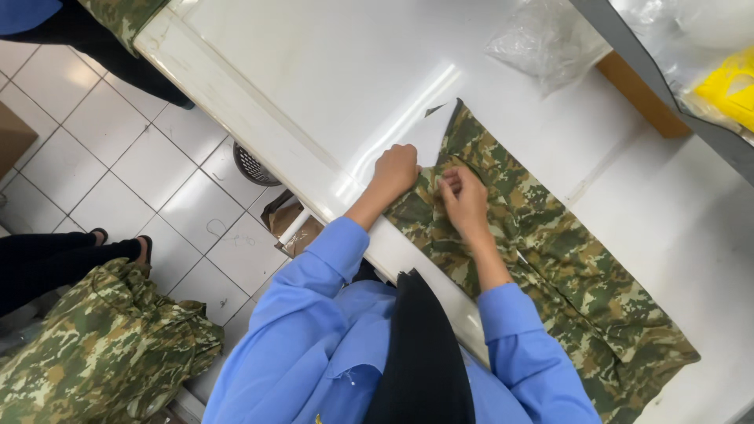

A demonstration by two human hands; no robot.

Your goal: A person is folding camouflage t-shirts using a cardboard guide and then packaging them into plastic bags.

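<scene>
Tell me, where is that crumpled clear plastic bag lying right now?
The clear plastic bag lies near the top of the head view on the white table, up and right of the camouflage garment under both hands.

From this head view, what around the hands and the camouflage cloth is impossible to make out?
- Head view: what the right hand pinches; its curled fingers cover it.
- Left hand palm side, pressed down on the camouflage cloth.
- Cloth's near end, cut off by the bottom edge.
- Contents of the clear plastic bag: too blurred.
</scene>
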